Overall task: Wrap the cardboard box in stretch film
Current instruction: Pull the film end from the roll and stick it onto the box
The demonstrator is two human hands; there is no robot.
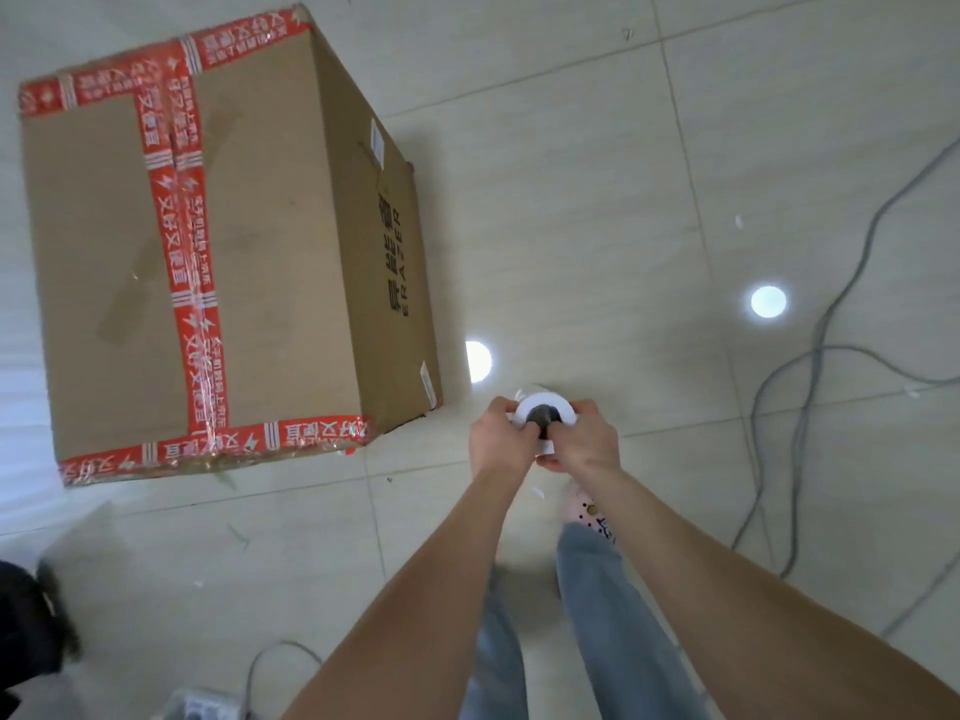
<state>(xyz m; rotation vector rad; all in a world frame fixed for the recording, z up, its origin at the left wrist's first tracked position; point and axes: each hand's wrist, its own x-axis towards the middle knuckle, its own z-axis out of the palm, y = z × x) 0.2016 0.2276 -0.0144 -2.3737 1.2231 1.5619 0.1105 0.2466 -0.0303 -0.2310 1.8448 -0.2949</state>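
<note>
A large brown cardboard box (249, 241) sealed with red printed tape stands on the tiled floor at the upper left. To the right of its near corner I hold a white roll of stretch film (545, 407) upright, seen end-on with its dark core. My left hand (498, 436) grips the roll's left side and my right hand (587, 439) grips its right side. Both hands are apart from the box. No film is visible on the box.
Grey cables (810, 387) trail over the floor at the right. My legs in jeans (597, 615) and a pink shoe (582, 506) are below the hands. A dark object (36, 615) lies at the lower left; a small grey item (208, 706) sits at the bottom edge.
</note>
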